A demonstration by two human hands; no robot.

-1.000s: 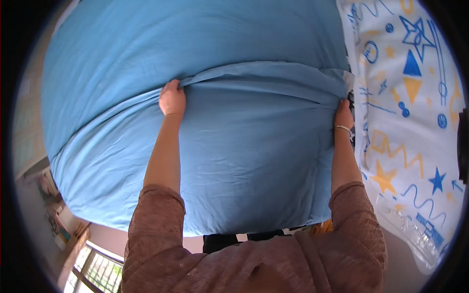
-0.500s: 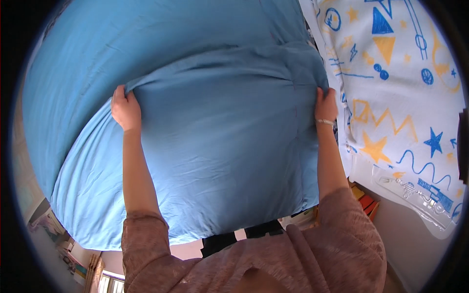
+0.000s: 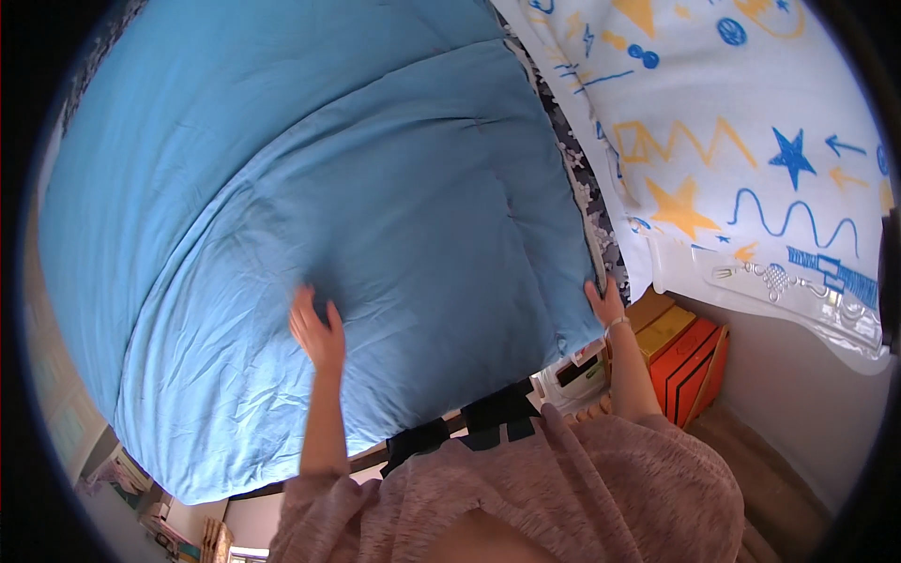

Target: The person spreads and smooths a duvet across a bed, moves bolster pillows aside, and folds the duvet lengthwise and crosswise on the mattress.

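Blue fabric, a large creased cover (image 3: 404, 216), spreads over the left and middle of the scene, a long fold curving across it. Along its right edge runs a dark patterned fabric (image 3: 577, 155); beyond lies a white cloth (image 3: 676, 103) printed with blue and yellow doodles, with clear plastic (image 3: 774, 291) along its near edge. Orange box-like items (image 3: 683, 361) stand below, near right; their contents are hidden. The left hand (image 3: 319, 333), fingers loosely spread and holding nothing, is over the near part of the cover; blur obscures whether it touches. The right hand (image 3: 608, 302) is at the cover's near right corner, thumb apart from fingers; whether it grips the edge cannot be told. Clutter (image 3: 127, 479) at near left is indistinct.
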